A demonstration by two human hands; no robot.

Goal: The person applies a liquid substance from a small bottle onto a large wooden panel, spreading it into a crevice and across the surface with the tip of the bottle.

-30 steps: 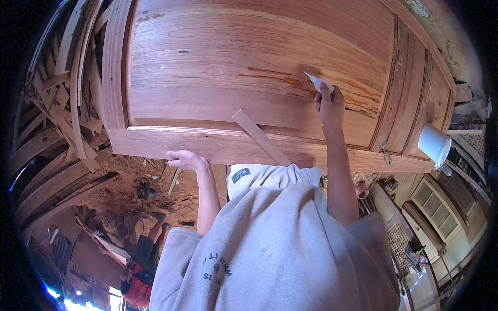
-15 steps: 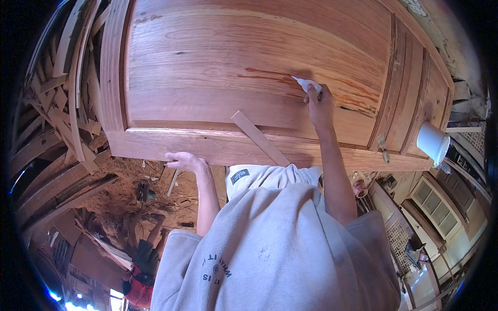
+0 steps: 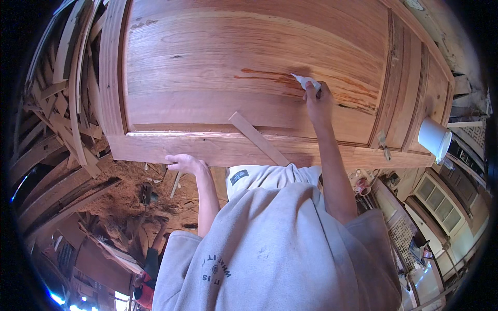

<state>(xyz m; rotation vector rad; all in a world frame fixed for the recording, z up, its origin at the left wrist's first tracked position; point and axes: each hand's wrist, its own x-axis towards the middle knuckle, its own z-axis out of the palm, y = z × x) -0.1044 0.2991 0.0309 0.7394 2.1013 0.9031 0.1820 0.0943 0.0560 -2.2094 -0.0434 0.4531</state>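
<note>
A large reddish-brown panelled wooden door point(image 3: 218, 103) lies flat before me. My right hand point(image 3: 319, 103) is closed around a small white squeeze bottle point(image 3: 309, 84) with a pointed nozzle. The nozzle points left and down at the recessed panel, by dark wet-looking streaks point(image 3: 267, 77) along the grain; whether its tip touches the wood I cannot tell. At the door's near edge, my left hand point(image 3: 184, 164) rests with its fingers stretched out and holds nothing. Between my hands a thin wood strip point(image 3: 257, 137) lies slantwise over the near rail.
A brush point(image 3: 384, 145) and a white tub point(image 3: 434, 139) are at the door's right end. Scrap boards point(image 3: 67, 114) pile up on the left. Sawdust point(image 3: 122, 189) covers the floor, where another person point(image 3: 148, 290) in red is partly visible at lower left. A cabinet point(image 3: 438, 199) stands at right.
Both hands keep nearly the same places, with the bottle still over the streaks. The person at lower left has shifted a little. The door sits slightly differently in the view.
</note>
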